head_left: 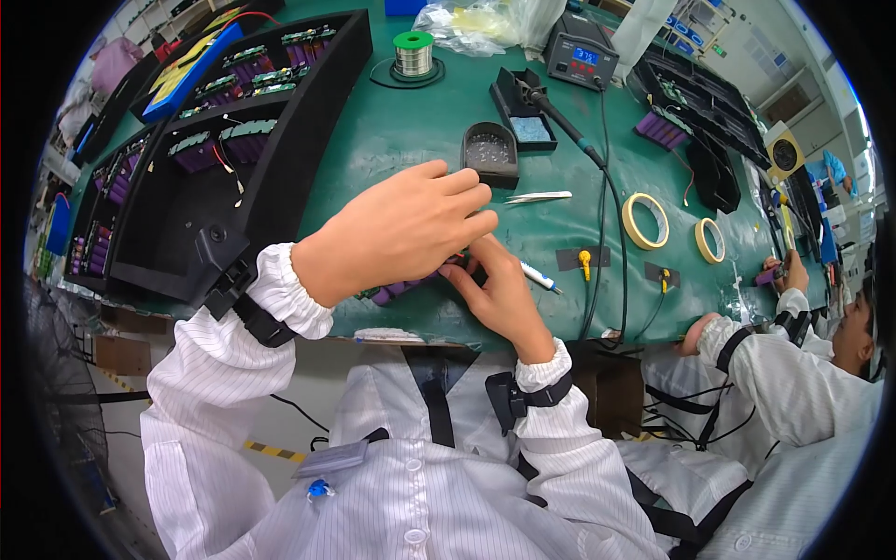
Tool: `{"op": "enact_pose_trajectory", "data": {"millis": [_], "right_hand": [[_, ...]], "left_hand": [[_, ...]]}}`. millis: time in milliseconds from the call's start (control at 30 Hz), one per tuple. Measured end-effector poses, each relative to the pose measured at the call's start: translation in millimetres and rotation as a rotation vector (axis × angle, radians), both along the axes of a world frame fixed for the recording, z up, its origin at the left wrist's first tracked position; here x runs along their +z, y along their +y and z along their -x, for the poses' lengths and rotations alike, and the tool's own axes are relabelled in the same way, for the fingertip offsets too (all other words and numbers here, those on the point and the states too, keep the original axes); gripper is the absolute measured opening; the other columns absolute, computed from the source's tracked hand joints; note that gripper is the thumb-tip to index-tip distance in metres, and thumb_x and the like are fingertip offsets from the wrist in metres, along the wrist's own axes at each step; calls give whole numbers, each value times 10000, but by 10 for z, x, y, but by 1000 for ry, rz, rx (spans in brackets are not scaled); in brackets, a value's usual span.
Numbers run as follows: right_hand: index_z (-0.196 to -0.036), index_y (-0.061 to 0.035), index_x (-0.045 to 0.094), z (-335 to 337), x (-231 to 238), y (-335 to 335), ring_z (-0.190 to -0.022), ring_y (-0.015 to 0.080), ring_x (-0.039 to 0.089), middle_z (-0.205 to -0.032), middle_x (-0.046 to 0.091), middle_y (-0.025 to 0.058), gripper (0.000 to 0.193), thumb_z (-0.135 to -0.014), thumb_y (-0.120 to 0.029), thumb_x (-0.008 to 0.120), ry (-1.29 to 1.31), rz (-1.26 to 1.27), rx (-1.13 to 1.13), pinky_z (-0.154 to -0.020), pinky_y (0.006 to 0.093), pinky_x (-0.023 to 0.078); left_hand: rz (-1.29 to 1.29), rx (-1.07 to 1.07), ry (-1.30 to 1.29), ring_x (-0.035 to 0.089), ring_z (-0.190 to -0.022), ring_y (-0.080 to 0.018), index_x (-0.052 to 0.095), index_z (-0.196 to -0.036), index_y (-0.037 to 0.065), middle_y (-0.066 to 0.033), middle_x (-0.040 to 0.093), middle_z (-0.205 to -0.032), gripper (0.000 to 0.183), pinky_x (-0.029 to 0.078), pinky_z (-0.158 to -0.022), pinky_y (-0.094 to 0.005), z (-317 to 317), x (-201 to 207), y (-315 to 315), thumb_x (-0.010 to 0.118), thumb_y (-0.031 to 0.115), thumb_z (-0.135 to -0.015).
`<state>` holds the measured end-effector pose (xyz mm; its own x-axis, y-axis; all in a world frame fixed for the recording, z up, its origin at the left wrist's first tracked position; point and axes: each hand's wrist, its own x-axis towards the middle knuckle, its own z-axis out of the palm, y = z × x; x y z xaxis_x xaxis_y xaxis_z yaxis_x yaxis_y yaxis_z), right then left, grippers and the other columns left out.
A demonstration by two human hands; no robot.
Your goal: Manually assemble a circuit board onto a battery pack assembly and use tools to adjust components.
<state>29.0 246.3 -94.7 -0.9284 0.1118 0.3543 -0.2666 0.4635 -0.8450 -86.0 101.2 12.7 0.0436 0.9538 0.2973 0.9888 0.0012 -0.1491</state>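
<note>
A purple battery pack [397, 291] lies near the table's front edge, mostly hidden beneath my hands. My right hand [499, 294] is closed on its right end, thumb and forefinger together beside a bit of red. Across the pack reaches my left hand [401, 224], palm down with bent fingers meeting the right forefinger. Its thumb is hidden, and so is whatever it pinches. Just beyond the left fingertips stands a small black tray [490, 177] of tiny clear pieces. White-handled tweezers [539, 197] rest to its right, and a white pen-like tool [541, 278] lies beside my right hand.
Black foam trays [327, 121] with purple packs fill the left. A soldering station [581, 51], its iron [560, 117] in a holder, and a solder spool [413, 54] stand at the back. Tape rolls [646, 221] and cables lie right, near a co-worker's hand [795, 273].
</note>
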Motion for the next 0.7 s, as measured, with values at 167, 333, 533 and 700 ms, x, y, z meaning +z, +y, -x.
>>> {"op": "enact_pose_trajectory", "data": {"millis": [167, 333, 533, 700], "right_hand": [[-1027, 32, 624, -5, 26, -11, -755, 290, 571, -865, 605, 149, 222, -869, -63, 747, 5, 1, -1, -655, 369, 468], [-1012, 20, 624, -9, 18, 1, -743, 285, 561, -863, 600, 143, 208, -867, -60, 750, 21, -2, 16, -652, 370, 465], [-1002, 20, 630, 0, -6, 7, -751, 279, 568, -882, 603, 135, 203, -863, -60, 754, 55, -22, 18, -657, 363, 466], [-1037, 21, 642, -20, -36, 6, -755, 278, 577, -894, 610, 135, 217, -863, -51, 748, 23, 0, 7, -662, 363, 470]], "left_hand": [[48, 47, 42, 544, -873, -213, 530, -837, 52, -53, 560, -880, 198, 451, -765, -321, -7, -46, 40, 676, 173, -780], [8, 94, 7, 564, -784, -228, 546, -719, 61, -54, 558, -719, 194, 464, -725, -342, -5, -120, 81, 682, 183, -782], [78, 165, -45, 596, -724, -252, 589, -685, 59, -73, 581, -656, 266, 493, -674, -385, -20, -73, 89, 671, 214, -885], [20, 182, -116, 599, -738, -271, 588, -749, 48, -88, 591, -719, 237, 497, -678, -391, -42, 21, 22, 670, 215, -896]]}}
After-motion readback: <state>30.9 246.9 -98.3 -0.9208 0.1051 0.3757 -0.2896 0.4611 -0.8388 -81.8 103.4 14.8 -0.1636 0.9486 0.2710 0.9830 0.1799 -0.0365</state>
